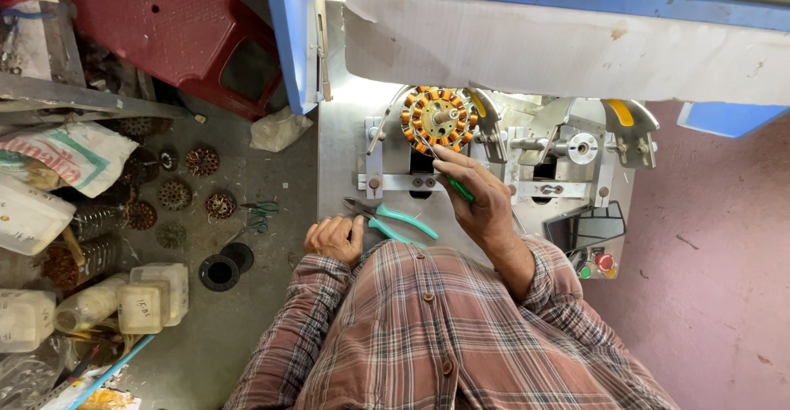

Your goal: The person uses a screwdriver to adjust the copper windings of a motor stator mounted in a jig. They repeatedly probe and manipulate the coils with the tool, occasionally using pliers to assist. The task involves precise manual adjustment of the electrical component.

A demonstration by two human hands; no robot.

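My right hand is at the wound stator; my left waits back by the pliers.
The stator (439, 119) sits on the winding machine (568, 159), straight ahead of my right hand (477, 192), which grips a green-handled tool (457, 188) (tip at the coils); my left hand (335, 238) rests curled on the worktop (337, 143), just beside the pliers (387, 217), holding nothing.

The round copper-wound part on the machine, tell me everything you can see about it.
The wound ring is a round disc with a ring of copper-orange wire coils around a metal core, and a short shaft at its middle. It sits mounted face-up on the grey metal machine, just under a white board. The right hand reaches to its lower edge, fingertips at the coils, holding a green-handled tool. The left hand rests apart, on the machine's near edge by the green-handled pliers.
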